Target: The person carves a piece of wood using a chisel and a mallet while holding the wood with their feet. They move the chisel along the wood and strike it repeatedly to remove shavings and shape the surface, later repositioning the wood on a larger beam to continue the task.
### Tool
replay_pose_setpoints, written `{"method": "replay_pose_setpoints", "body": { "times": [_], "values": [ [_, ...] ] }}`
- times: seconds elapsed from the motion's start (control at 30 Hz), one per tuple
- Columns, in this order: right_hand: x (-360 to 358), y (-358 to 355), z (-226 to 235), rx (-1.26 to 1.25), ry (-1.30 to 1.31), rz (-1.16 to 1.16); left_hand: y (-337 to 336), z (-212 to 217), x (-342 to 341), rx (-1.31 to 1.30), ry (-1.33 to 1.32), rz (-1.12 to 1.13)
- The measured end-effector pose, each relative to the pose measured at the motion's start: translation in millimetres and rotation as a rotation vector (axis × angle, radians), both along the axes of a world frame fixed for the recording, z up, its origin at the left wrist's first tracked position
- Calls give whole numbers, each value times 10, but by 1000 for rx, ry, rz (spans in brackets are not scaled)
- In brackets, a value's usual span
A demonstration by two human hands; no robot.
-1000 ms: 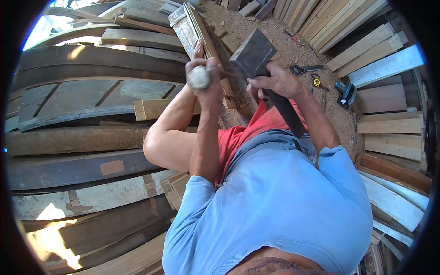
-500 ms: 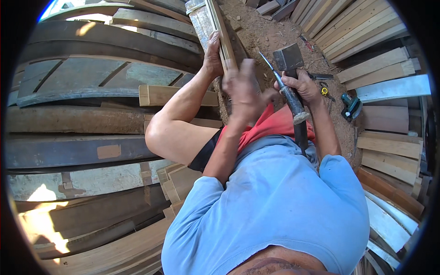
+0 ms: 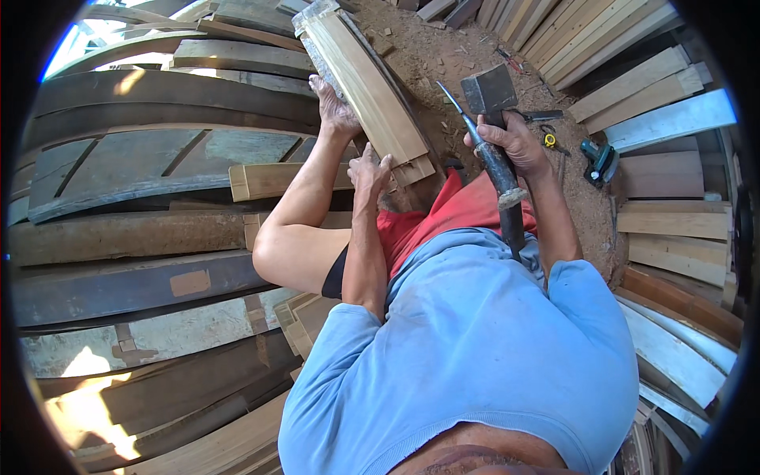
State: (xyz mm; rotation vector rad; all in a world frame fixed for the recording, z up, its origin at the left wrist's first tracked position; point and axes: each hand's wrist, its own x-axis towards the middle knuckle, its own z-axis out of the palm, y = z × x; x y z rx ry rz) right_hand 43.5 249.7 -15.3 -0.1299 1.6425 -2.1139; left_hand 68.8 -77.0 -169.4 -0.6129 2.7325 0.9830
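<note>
Biggest thing here is the long, flat, pale-tan wooden board (image 3: pixel 366 87) lying lengthwise over a grey-white speckled support (image 3: pixel 310 54), with its near end pointing back at the person's lap. I'd expect it to be stiff and moderately heavy, dry rather than slippery, and best held by both long edges. The stepped wooden tongue (image 3: pixel 415 169) at the near end looks like the bit that could chip, so I wouldn't lift by that. Next down, the dark, block-headed mallet (image 3: pixel 489 89) (can't tell if it's wood or metal) is probably head-heavy, so grab the handle. Then the slim grey metal chisel with a round dark handle (image 3: pixel 499 170): rigid, light-ish, likely sharp at the tip, so keep to the handle. As for the fingers, the board's near left corner is right at the left hand (image 3: pixel 369 170), which is loosely curled with thumb and index spread apart; can't tell if it's actually pinching the edge. The right hand (image 3: pixel 513 147), well clear of the board, is wrapped around mallet and chisel together, mallet head above the fingers, chisel tip angled up and left, chisel butt below them.
</note>
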Motion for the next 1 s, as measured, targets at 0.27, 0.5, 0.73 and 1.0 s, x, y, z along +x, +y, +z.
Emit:
{"method": "replay_pose_setpoints", "body": {
  "times": [0.27, 0.5, 0.73, 1.0],
  "values": [
    [-1, 16, -18, 5, 13, 10, 5, -6, 127, -93, -5, -284],
    [28, -8, -4, 2, 53, -51, 428, 319, 294, -330, 267, -571],
    [89, 77, -16, -8, 88, -86, 730, 380, 613, -430, 130, -681],
    [185, 181, 76, -7, 118, -148, 724, -25, 524, -516, 128, -661]
  ]
}}
